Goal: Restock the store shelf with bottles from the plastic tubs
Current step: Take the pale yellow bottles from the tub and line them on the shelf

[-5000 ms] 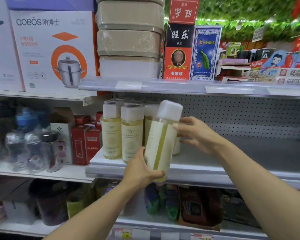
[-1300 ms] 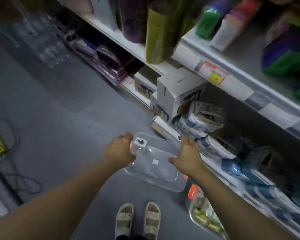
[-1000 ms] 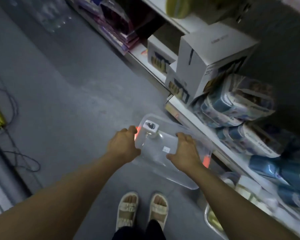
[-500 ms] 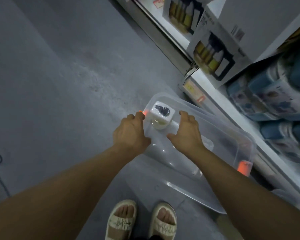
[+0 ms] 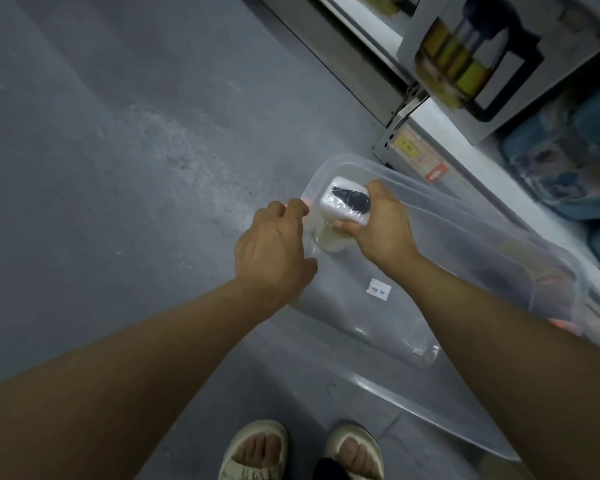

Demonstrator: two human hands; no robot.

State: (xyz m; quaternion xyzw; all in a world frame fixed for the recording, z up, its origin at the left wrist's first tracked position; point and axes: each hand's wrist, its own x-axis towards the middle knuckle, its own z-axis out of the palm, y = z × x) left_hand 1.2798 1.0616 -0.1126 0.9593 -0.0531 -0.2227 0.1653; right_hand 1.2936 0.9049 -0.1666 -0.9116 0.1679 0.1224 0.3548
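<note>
A clear plastic tub (image 5: pixel 492 237) sits on the grey floor beside the bottom shelf. One bottle (image 5: pixel 340 211) with a white cap and pale yellow body stands upright in the tub's far left corner. My right hand (image 5: pixel 381 226) grips the bottle around its cap, fingers curled over it. My left hand (image 5: pixel 274 251) hovers at the tub's left rim, right beside the bottle, fingers loosely bent; I cannot tell whether it touches the bottle.
The tub's clear lid (image 5: pixel 413 393) lies under it on the floor. A white bottom shelf (image 5: pixel 465 147) runs along the right, carrying a grey box with a jug picture (image 5: pixel 482 53) and blue packs (image 5: pixel 568 161). My sandalled feet (image 5: pixel 302 452) stand near the lid.
I bent closer to the tub. My right hand has closed around the bottle's cap, and my left hand has come in beside the bottle.
</note>
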